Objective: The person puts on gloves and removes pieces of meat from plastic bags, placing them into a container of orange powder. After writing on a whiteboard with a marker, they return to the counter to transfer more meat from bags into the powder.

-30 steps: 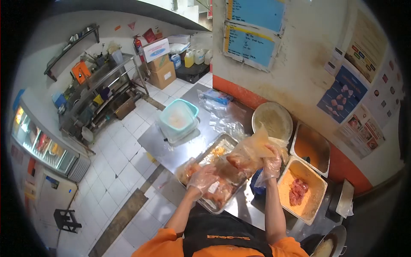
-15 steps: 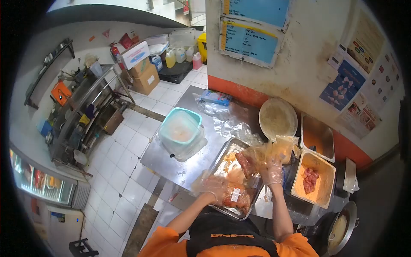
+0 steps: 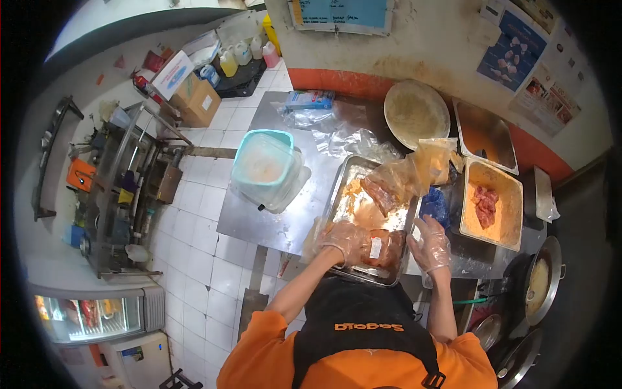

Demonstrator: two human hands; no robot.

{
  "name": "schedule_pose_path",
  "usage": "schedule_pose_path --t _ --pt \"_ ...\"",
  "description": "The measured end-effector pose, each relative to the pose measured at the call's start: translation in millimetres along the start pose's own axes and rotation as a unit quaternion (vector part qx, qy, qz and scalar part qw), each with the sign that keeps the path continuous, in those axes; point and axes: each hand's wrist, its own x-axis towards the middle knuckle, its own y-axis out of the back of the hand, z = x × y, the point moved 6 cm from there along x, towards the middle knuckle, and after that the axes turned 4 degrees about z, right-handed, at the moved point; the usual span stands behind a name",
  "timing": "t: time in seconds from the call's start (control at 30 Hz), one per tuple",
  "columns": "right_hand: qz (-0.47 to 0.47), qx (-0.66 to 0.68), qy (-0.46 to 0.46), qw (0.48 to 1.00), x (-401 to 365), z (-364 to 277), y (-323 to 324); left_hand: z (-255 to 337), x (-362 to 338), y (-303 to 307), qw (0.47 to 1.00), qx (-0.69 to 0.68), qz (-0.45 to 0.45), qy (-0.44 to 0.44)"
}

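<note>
A metal tray (image 3: 336,188) holds a labelled plastic pack of red meat (image 3: 386,249) at its near end. Farther up the tray, a piece of red meat (image 3: 381,196) lies partly inside a clear plastic bag (image 3: 396,174). My left hand (image 3: 346,240), in a clear plastic glove, is closed at the pack's left side, with loose plastic showing beside it; its fingertips are partly hidden. Beside the tray's right rim is my right hand (image 3: 431,245), also gloved, fingers apart and holding nothing visible. A blue plastic item (image 3: 434,206) lies just beyond it.
To the right, a metal pan (image 3: 517,188) contains orange coating and red meat, with another pan (image 3: 512,139) behind it. A round tray (image 3: 416,113) leans by the wall. A turquoise tub (image 3: 289,139) stands left. Woks (image 3: 552,285) are at the far right.
My right hand has let go of the clear bag and come back toward me, to the tray's right rim. My left hand stays by the meat pack. The view has shifted.
</note>
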Motion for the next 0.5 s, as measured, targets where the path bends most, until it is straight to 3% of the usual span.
schedule_pose_path --t 0.07,0.17,0.27,0.37,0.5 --pt "-0.017 0.026 -0.002 1.0 -9.6 -4.8 -1.3 3.5 -5.8 8.8 1.0 -0.02 0.014 0.001" --pt "-0.179 0.086 -0.027 0.98 -5.5 -23.3 -4.4 7.4 1.2 12.0 0.998 -0.015 0.041 -0.04" --pt "-0.099 0.015 0.044 0.994 -13.2 -27.2 -20.6 -7.0 23.2 -13.0 0.993 -0.007 0.108 -0.051" --pt "-0.098 0.003 0.093 0.991 -5.8 -38.7 -41.9 3.7 6.0 25.7 0.99 -0.08 0.095 -0.064" --pt "-0.103 0.012 0.131 0.986 4.1 -49.1 -59.5 -35.9 -0.3 0.2 0.929 -0.224 0.267 -0.126"
